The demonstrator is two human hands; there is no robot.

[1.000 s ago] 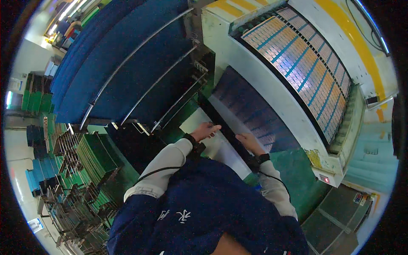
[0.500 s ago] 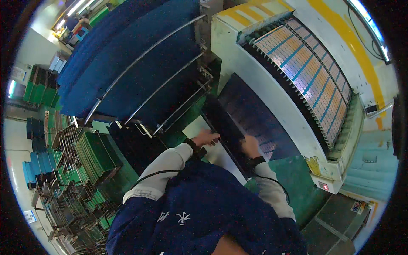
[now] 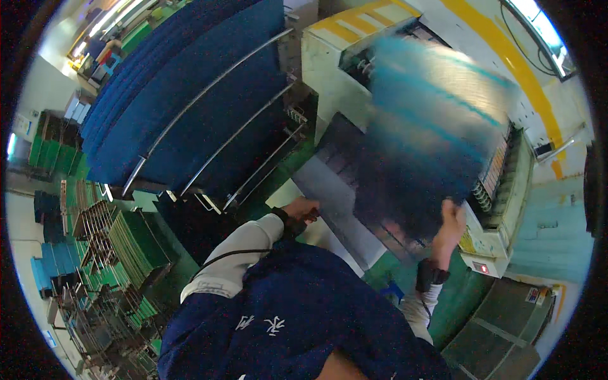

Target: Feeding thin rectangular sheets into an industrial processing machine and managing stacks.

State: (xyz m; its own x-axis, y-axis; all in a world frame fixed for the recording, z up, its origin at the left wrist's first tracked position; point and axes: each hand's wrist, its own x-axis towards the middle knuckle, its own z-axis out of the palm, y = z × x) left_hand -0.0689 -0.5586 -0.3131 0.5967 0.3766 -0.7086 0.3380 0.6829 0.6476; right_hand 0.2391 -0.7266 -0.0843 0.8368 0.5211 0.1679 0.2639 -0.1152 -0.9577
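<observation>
My right hand (image 3: 448, 231) grips the lower right edge of a large dark blue panel (image 3: 411, 171), raised and tilted at the front of the machine. Motion blurs this panel, and teal bands and a bright sheen show on its upper part. Beneath it, to the left, a grey panel (image 3: 329, 190) leans beside another dark panel (image 3: 339, 136). My left hand (image 3: 301, 209) is near the grey panel's left edge with its fingers curled. What they hold, if anything, is hidden. A pale flat surface (image 3: 316, 234) lies under that hand.
A rack of upright dark blue panels (image 3: 209, 95) with metal bars (image 3: 237, 123) stands at left. The white and yellow roller machine (image 3: 335, 69) is at right. Green racks (image 3: 139, 237) fill the lower left; a dark box (image 3: 497, 329) lies lower right. A person (image 3: 104, 50) sits far back.
My right hand has moved right, bringing the dark blue panel up in front of the machine's rollers. The grey panel's face is now uncovered. My left hand has stayed nearly in place.
</observation>
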